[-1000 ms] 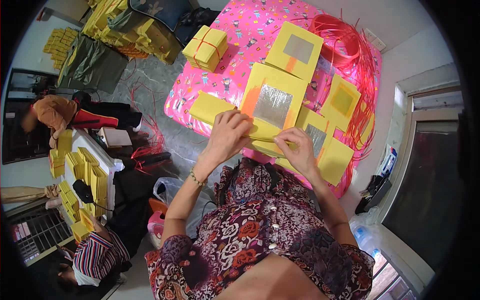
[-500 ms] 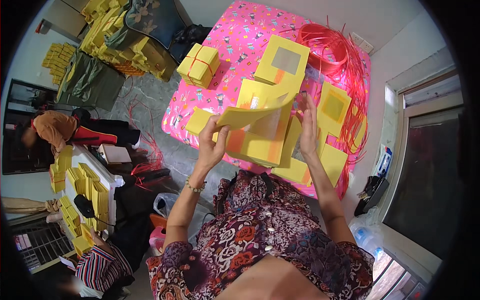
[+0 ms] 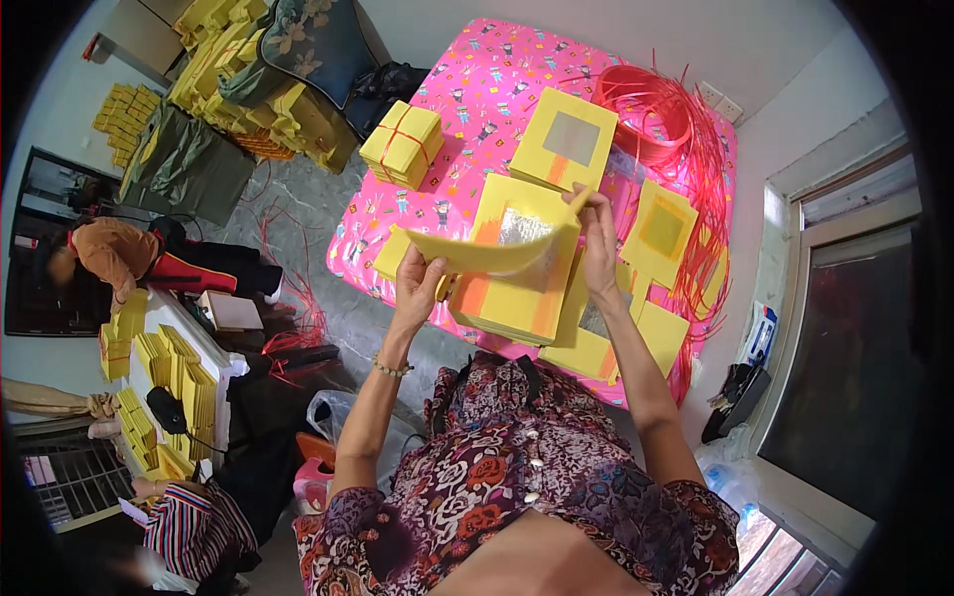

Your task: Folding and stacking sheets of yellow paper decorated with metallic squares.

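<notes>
In the head view, my left thumb and fingers pinch one end of a bowed wad of yellow paper, my right fingertips its other end, above the silver-patched stack. One bundle is already tied in red; the wad and stack show no band.
</notes>
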`<state>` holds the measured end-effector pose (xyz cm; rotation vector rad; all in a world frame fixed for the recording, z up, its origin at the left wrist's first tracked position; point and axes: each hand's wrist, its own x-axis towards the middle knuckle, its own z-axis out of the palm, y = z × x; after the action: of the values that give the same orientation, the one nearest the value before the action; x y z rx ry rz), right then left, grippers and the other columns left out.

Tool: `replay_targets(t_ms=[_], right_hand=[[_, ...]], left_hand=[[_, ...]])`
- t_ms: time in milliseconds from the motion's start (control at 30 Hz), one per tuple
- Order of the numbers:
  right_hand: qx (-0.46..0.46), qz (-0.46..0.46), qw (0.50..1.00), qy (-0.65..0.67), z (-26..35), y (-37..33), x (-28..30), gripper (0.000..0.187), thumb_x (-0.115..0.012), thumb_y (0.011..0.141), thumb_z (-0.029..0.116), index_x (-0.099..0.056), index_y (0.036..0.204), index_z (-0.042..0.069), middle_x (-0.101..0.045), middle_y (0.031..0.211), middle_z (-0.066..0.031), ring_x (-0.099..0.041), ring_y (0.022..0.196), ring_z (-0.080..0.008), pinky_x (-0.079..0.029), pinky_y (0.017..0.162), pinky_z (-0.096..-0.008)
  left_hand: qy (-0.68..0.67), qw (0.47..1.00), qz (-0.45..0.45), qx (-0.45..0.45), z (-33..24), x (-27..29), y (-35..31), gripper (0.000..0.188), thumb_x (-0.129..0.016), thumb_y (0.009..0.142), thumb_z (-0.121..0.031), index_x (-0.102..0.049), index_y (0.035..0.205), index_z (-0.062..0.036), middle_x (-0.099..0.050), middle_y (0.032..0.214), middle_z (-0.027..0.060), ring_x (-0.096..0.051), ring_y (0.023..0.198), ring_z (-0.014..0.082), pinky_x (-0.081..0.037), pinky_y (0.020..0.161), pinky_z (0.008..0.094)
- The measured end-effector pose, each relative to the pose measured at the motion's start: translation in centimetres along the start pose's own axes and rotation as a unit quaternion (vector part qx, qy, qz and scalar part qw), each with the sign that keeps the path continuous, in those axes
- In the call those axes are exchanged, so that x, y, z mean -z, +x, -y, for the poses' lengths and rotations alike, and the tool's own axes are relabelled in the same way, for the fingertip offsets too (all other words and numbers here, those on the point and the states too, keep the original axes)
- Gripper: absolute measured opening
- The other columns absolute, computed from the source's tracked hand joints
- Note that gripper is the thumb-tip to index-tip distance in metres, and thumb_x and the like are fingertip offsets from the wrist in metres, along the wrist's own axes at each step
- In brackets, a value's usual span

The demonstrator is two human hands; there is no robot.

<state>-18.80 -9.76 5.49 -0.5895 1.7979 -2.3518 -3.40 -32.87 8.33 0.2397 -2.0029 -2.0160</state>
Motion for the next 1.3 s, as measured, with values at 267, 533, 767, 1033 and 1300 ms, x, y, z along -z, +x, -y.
replay_targets(t_ms=[267,533,767,1033,1300], right_hand=[[-0.005,-0.023,0.999,0.032,-1.4,-1.4,-0.3,0.022,-0.037,0.103,0.015,-0.049,0.117,0.003,-0.047,0.105,-0.0039,-0.044,0.102,-0.0131,-0.034,0.096,-0.0269],[0.038,-0.026,0.999,0.026,-0.7,-1.6,-1.1,0.036,-0.025,0.107,0.028,-0.049,0.117,0.003,-0.053,0.116,-0.0085,-0.056,0.107,-0.0191,-0.040,0.099,-0.0344],[-0.027,-0.038,0.998,0.029,-0.6,-1.6,-1.1,0.039,-0.026,0.107,0.033,-0.051,0.117,0.005,-0.057,0.108,-0.0088,-0.055,0.101,-0.0179,-0.040,0.097,-0.0331],[-0.129,0.121,0.939,0.295,1.6,-1.2,-4.4,0.040,-0.048,0.101,0.029,-0.051,0.131,0.001,-0.059,0.122,-0.0076,-0.055,0.116,-0.0175,-0.044,0.099,-0.0320],[-0.248,0.035,0.926,0.282,0.1,-3.3,-2.4,0.037,-0.053,0.099,0.023,-0.052,0.128,0.001,-0.061,0.118,-0.0080,-0.059,0.104,-0.0143,-0.050,0.091,-0.0295]], left_hand=[[0.100,0.993,-0.018,-0.052,-0.4,-0.5,0.3,0.040,-0.066,0.088,-0.009,-0.049,0.124,-0.0018,-0.054,0.119,0.0089,-0.053,0.111,0.0181,-0.043,0.096,0.0327],[0.097,0.990,-0.027,-0.101,-1.4,-1.6,0.4,0.039,-0.059,0.090,-0.001,-0.046,0.126,-0.0027,-0.054,0.114,0.0078,-0.053,0.106,0.0167,-0.043,0.094,0.0305],[0.084,0.993,-0.023,-0.083,-1.8,-2.4,1.0,0.033,-0.056,0.092,0.000,-0.048,0.124,-0.0016,-0.054,0.105,0.0038,-0.052,0.101,0.0117,-0.042,0.091,0.0269],[0.159,0.966,0.180,-0.100,-3.6,-6.9,2.9,0.045,-0.061,0.093,-0.018,-0.045,0.132,-0.0006,-0.054,0.122,0.0111,-0.047,0.123,0.0230,-0.034,0.107,0.0373],[0.047,0.972,0.220,0.075,-3.8,-6.8,4.4,0.046,-0.068,0.089,-0.016,-0.051,0.128,0.0024,-0.054,0.130,0.0127,-0.047,0.124,0.0218,-0.035,0.107,0.0376]])
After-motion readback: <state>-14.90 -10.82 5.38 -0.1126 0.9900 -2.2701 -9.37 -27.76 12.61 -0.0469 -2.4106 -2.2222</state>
